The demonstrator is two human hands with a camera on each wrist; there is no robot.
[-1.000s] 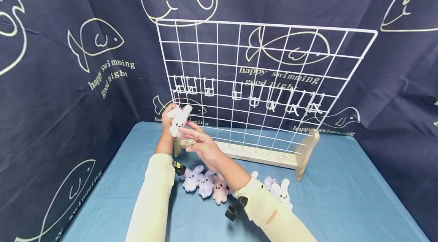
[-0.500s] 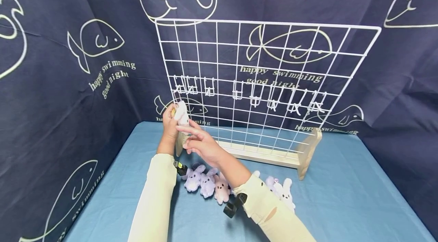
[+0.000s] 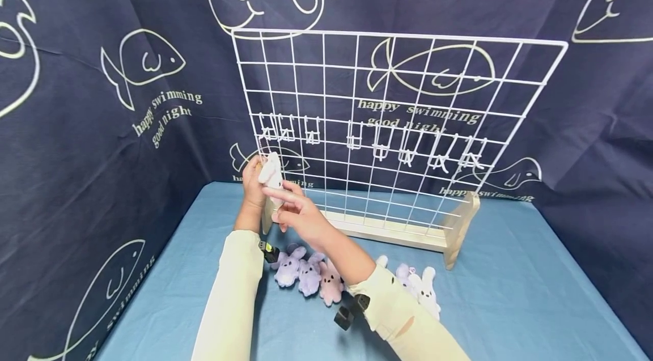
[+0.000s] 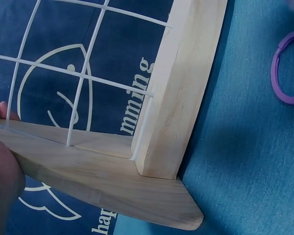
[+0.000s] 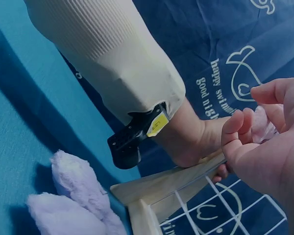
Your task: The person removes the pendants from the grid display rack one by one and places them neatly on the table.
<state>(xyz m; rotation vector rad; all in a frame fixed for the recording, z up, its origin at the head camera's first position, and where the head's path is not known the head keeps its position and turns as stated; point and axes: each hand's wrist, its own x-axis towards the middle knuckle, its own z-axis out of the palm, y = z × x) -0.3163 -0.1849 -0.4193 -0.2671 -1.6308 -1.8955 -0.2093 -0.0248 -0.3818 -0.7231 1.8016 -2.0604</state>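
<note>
A small white plush rabbit (image 3: 272, 171) is turned sideways at the left end of the white wire grid rack (image 3: 398, 38), below the leftmost hook (image 3: 266, 133), where a thin chain shows. My right hand (image 3: 301, 213) pinches it, the index finger stretched across its body; in the right wrist view part of the plush shows between the fingers. At the rack's left edge, my left hand (image 3: 251, 182) curls round the wooden side post (image 4: 63, 161), with fingertips (image 4: 1, 108) showing on the grid side. The plush hides part of that hand.
Several plush rabbits lie on the blue cloth before the rack: purple (image 3: 287, 269) and pink (image 3: 331, 287) ones left of my right forearm, a white one (image 3: 425, 292) right of it. More hooks (image 3: 380, 148) line the grid. Dark printed cloth surrounds the table.
The white plush rabbit has turned from facing forward to sideways and shifted slightly right. My right hand's fingers have closed in on it, while my left hand stays at the rack's edge.
</note>
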